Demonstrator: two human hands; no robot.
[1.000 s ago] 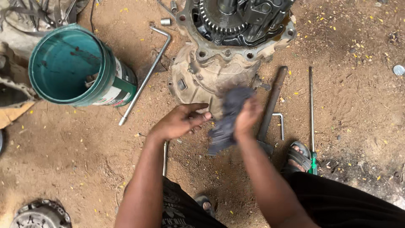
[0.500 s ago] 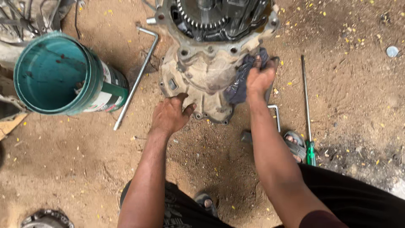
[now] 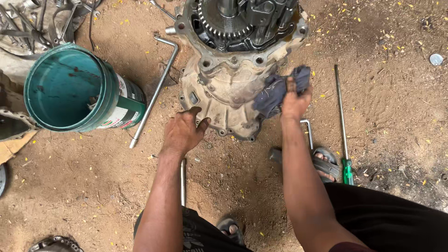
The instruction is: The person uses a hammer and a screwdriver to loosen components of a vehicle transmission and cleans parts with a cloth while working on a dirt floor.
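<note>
Head view, looking straight down: a grimy gearbox housing (image 3: 228, 88) stands on bare dirt ground (image 3: 382, 116) at 12 o'clock of the person, its open top showing a ring of gear teeth (image 3: 212, 25) and a centre shaft. The right hand (image 3: 295, 103) is closed around a dark blue rag (image 3: 280, 88) and presses it against the housing's flank at 3 o'clock of the casting. The left hand (image 3: 183, 131) lies flat with fingers loosely spread, gripping nothing, its fingertips touching the lower flange at 7 o'clock of the housing. Open ground lies between the two forearms and at 6 o'clock of the housing, up to the person's sandalled feet. At 9 o'clock of the housing, a long bent steel rod (image 3: 156, 91) lies diagonally, close beside the flange. Beyond it, a green bucket (image 3: 79, 91) lies tipped on its side, mouth toward the camera, well apart from the left hand. At 3 o'clock of the right hand, a long green-handled screwdriver (image 3: 343, 126) lies parallel to the forearm, and a small hex key (image 3: 309, 130) lies just beside the right wrist. A straight metal bar (image 3: 183, 182) lies just beside the left forearm, partly hidden by it. Scrap metal parts (image 3: 32, 23) crowd the 10 o'clock corner. Ground at 2 o'clock holds only a small round metal disc (image 3: 436, 59).
</note>
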